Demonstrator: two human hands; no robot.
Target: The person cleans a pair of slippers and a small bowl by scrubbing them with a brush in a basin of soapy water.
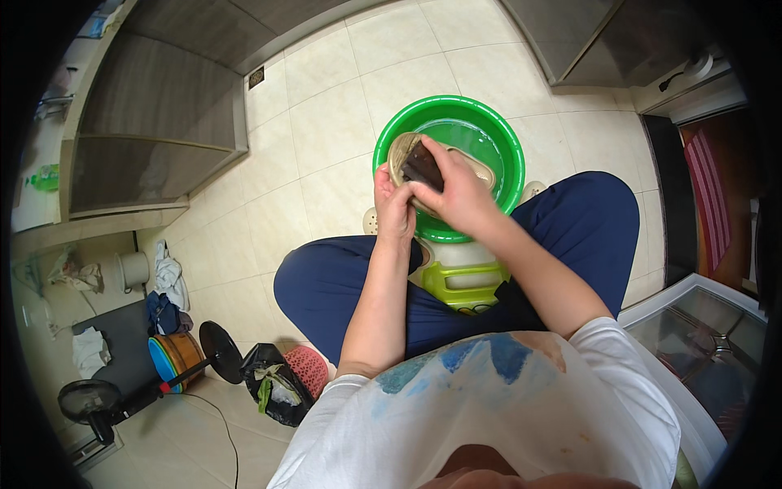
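Note:
Over a green plastic basin point(516, 143) with water in it, my left hand point(395, 205) grips the near-left edge of a beige shoe point(400, 150), which looks like a clog or slipper. My right hand point(455, 189) holds a dark brown brush or block point(423, 166) against the shoe's surface; its exact kind is not clear. Part of the shoe is hidden behind my hands. Another beige shoe part point(479, 168) shows in the basin to the right, partly behind my right hand.
Between my legs is a lime-green plastic stool point(470, 269). Cabinets point(153, 104) line the left. At lower left stand a black fan point(91, 400), a black rubbish bag point(278, 391) and a pink basket point(307, 368). A glass-topped unit point(696, 342) is at my right.

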